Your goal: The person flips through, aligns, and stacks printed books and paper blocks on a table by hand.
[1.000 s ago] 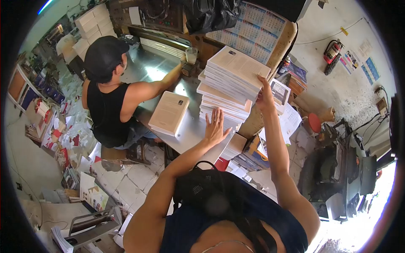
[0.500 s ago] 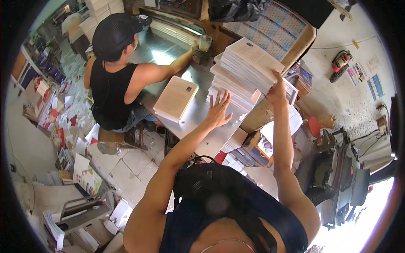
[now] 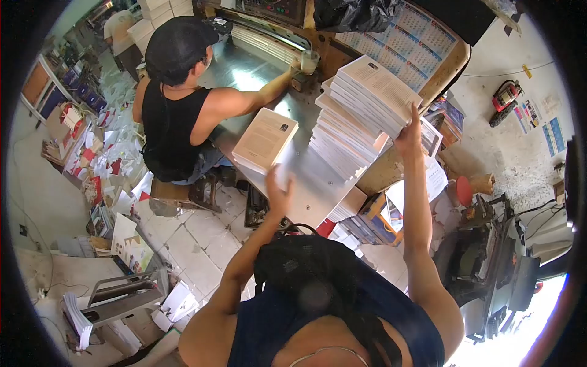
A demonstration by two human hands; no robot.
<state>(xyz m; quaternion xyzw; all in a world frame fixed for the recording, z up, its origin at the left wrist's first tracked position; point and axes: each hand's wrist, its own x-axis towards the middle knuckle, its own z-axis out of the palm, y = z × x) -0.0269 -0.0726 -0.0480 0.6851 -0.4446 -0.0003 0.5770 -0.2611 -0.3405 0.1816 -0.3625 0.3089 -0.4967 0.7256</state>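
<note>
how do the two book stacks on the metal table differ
The tall stack rises well above the short stack. The tall stack is uneven, its upper books jutting out over the lower ones, while the short stack is fairly neat. The right hand grips the tall stack's upper books; the left hand is open by the short stack. Both show a pale top cover with a small dark picture near one corner.

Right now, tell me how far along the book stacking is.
Looks done: the tall book stack is piled up on the metal table. In hand: the right hand grips the edge of its skewed top bundle; the blurred left hand is at the near end of the short book stack, contact unclear. Probably left: squaring the tall stack's uneven layers and dealing with the short stack, which sits apart.
</note>
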